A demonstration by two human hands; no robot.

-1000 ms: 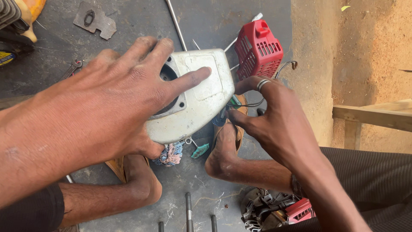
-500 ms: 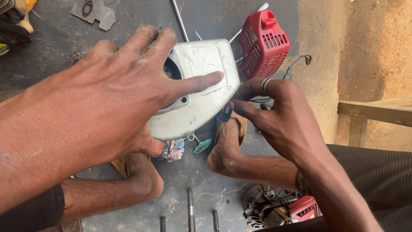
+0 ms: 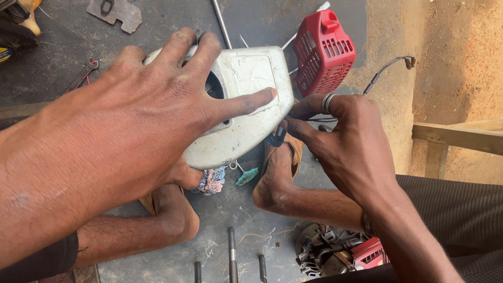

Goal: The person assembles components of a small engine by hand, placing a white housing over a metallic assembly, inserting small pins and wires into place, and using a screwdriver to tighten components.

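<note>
My left hand [image 3: 152,112] is spread over a white metal engine housing [image 3: 251,89], with the fingers pressing on its top and the thumb under its near edge. My right hand [image 3: 343,139], with a ring on one finger, pinches a small dark part [image 3: 276,139] and a thin black cable [image 3: 385,71] at the housing's right edge. Both my feet rest on the dark floor under the housing.
A red plastic engine cover [image 3: 322,55] lies just beyond the housing. A spanner [image 3: 84,73] and a flat metal plate [image 3: 115,11] lie at the far left. Metal rods [image 3: 231,251] and an engine part [image 3: 335,251] lie near my legs. A wooden bench [image 3: 461,137] stands at right.
My left hand has slid further over the housing, which has tilted and shifted a little. My right hand has stayed at the housing's right edge, pinching the small part.
</note>
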